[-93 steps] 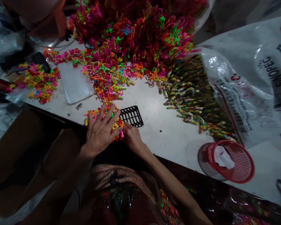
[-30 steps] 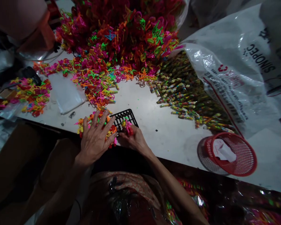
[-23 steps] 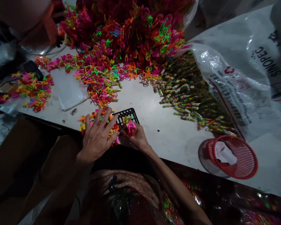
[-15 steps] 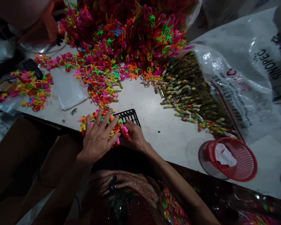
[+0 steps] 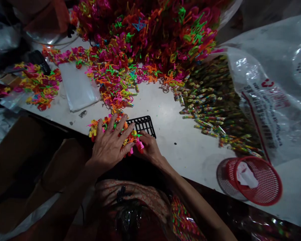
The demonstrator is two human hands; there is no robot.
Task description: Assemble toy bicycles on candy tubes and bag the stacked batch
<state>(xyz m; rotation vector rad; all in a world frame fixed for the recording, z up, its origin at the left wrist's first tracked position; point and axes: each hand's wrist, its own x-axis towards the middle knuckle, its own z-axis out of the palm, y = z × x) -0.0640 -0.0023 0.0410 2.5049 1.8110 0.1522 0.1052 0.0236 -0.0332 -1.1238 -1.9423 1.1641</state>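
Observation:
My left hand (image 5: 110, 142) lies flat with its fingers spread over a small heap of bright plastic pieces (image 5: 92, 131) at the table's front edge. Pink, yellow, red and green bits show around and between its fingers. Beside it, my right hand (image 5: 150, 147) has its fingers curled in, with a pink-and-red plastic piece (image 5: 139, 144) at the fingertips. The far fingers of that hand are partly hidden. Just beyond both hands, a black slotted plastic tray (image 5: 149, 125) lies on the table, its left part covered by my left hand.
A large mound of coloured plastic pieces (image 5: 150, 43) fills the back. Printed tubes (image 5: 205, 110) spill from a white plastic bag (image 5: 271, 90) at the right. A red mesh basket (image 5: 268, 184) stands at the front right; clear bags (image 5: 79, 88) lie at left.
About a second ago my right hand held a pink-and-red piece over the black tray; it has since come down toward the heap. The left hand stays spread on the heap. The view has shifted slightly.

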